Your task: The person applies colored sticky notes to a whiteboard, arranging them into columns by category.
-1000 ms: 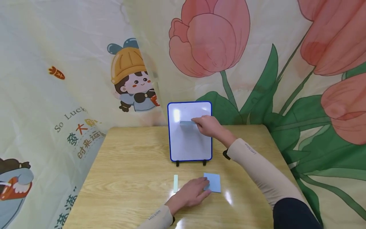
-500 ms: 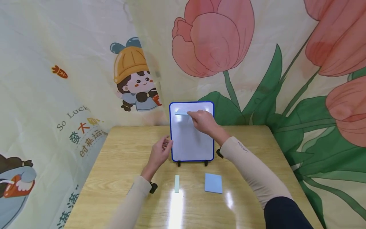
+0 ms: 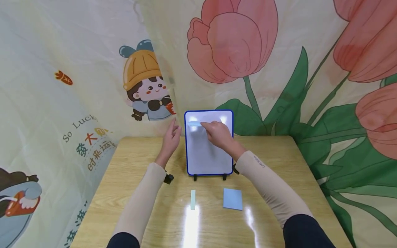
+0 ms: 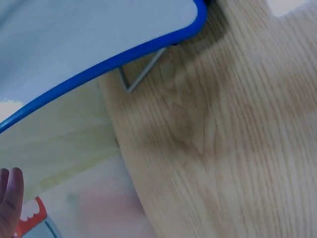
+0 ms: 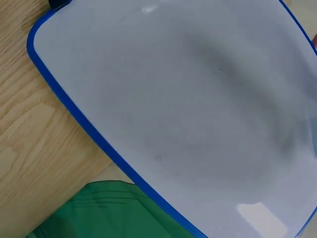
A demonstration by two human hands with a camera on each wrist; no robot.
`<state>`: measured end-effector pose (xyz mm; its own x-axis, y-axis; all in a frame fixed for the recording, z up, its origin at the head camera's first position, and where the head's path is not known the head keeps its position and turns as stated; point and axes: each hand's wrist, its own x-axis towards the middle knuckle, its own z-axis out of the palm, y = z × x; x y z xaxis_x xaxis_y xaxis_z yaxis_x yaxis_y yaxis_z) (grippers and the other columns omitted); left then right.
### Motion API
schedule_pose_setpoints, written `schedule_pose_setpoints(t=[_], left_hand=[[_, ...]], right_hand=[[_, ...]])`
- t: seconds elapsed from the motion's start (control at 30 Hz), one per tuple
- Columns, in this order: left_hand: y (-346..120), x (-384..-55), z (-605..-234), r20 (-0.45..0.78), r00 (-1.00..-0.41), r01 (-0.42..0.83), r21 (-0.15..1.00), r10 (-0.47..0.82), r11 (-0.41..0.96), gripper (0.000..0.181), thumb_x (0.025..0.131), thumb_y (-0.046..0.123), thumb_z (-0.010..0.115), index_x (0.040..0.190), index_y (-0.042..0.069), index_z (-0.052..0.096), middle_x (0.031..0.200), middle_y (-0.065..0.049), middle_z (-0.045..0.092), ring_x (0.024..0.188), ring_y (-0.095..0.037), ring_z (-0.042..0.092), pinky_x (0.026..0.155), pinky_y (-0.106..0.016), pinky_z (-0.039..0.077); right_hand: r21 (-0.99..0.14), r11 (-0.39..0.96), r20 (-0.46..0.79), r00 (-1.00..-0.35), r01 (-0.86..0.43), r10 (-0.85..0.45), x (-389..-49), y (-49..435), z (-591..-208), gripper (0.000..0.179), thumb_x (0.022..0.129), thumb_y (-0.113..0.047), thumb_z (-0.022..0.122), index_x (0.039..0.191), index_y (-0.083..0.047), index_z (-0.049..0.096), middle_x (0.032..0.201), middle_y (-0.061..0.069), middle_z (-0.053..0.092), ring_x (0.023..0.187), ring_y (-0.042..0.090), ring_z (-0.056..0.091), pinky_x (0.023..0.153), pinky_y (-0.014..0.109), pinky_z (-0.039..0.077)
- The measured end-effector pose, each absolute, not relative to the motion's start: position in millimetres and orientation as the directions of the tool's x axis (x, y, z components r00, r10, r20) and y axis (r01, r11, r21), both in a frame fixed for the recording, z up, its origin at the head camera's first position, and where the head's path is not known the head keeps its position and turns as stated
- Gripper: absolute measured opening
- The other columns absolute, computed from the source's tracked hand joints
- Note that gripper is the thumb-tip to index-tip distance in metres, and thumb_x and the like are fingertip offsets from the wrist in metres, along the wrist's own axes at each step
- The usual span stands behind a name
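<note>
My right hand [image 3: 219,134] pinches a light blue sticky note [image 3: 194,123] at the upper left of a small whiteboard [image 3: 209,155]. The note looks like a thin strip from the head view; whether it touches the board I cannot tell. Beside the board's left edge, my left hand [image 3: 171,137] is raised with its fingers fairly straight, holding nothing. Its fingers [image 4: 14,196] show at the lower left of the left wrist view. The right wrist view is filled by the whiteboard's white face, and the right hand is out of that view.
The blue-framed board stands on black feet [image 3: 195,177] near the back of the wooden table [image 3: 136,155]. In front of it lie a pale green strip [image 3: 193,199] and a blue square sticky-note pad [image 3: 232,198]. A printed cloth [image 3: 235,44] hangs behind.
My left hand has left the blue pad and risen to the board's left side, its fingers straightening. The right hand has moved the note up and left across the board.
</note>
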<state>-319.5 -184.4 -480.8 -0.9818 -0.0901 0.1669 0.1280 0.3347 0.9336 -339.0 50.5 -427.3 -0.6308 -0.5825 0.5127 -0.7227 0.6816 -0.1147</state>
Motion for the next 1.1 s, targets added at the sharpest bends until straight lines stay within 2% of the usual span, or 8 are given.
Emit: schedule_pose_setpoints(t=[0.27,0.5,0.73,0.9,1.1], left_hand=[[-179,-334,-478,0.141,-0.989,0.115,0.93,-0.049,0.35,0.064,0.104,0.046,0.044,0.159,0.031,0.016,0.162,-0.012,0.029,0.142,-0.037,0.04,0.11,-0.057,0.04],[-176,-337,-479,0.146,-0.989,0.129,0.92,-0.019,0.37,0.064,0.104,0.04,0.046,0.16,0.031,0.015,0.166,0.005,0.019,0.145,-0.033,0.036,0.11,-0.053,0.042],[-173,-344,-478,0.204,-0.978,0.203,0.904,0.036,0.376,0.069,0.103,0.037,0.051,0.159,0.034,0.011,0.165,0.002,0.02,0.135,-0.037,0.049,0.099,-0.049,0.052],[-169,-349,-473,0.244,-0.967,0.253,0.871,0.074,0.422,0.072,0.103,0.032,0.053,0.16,0.033,0.009,0.166,0.009,0.014,0.146,-0.03,0.035,0.104,-0.047,0.049],[-163,-351,-470,0.203,-0.975,0.221,0.871,0.088,0.439,0.071,0.104,0.03,0.05,0.159,0.037,0.007,0.167,0.009,0.01,0.151,-0.029,0.025,0.109,-0.051,0.043]], right_hand=[[-0.126,0.696,0.479,-0.658,-0.707,-0.582,-336,49,-438,0.029,0.096,-0.005,0.058,0.122,-0.008,0.069,0.108,0.008,0.075,0.085,0.023,0.071,0.078,0.034,0.059],[-0.158,0.719,0.437,-0.701,-0.677,-0.564,-332,47,-445,0.029,0.094,-0.007,0.065,0.122,-0.01,0.069,0.109,0.008,0.076,0.087,0.023,0.071,0.082,0.037,0.059],[-0.157,0.712,0.425,-0.698,-0.685,-0.577,-329,46,-450,0.029,0.093,-0.006,0.066,0.122,-0.01,0.07,0.111,0.007,0.075,0.093,0.023,0.071,0.084,0.036,0.059],[-0.134,0.714,0.419,-0.692,-0.687,-0.588,-326,45,-453,0.03,0.092,-0.005,0.067,0.122,-0.009,0.07,0.115,0.007,0.074,0.099,0.024,0.071,0.088,0.036,0.058],[-0.104,0.74,0.409,-0.706,-0.665,-0.578,-324,43,-458,0.029,0.093,-0.01,0.068,0.122,-0.01,0.07,0.117,0.006,0.073,0.102,0.023,0.07,0.088,0.035,0.058]])
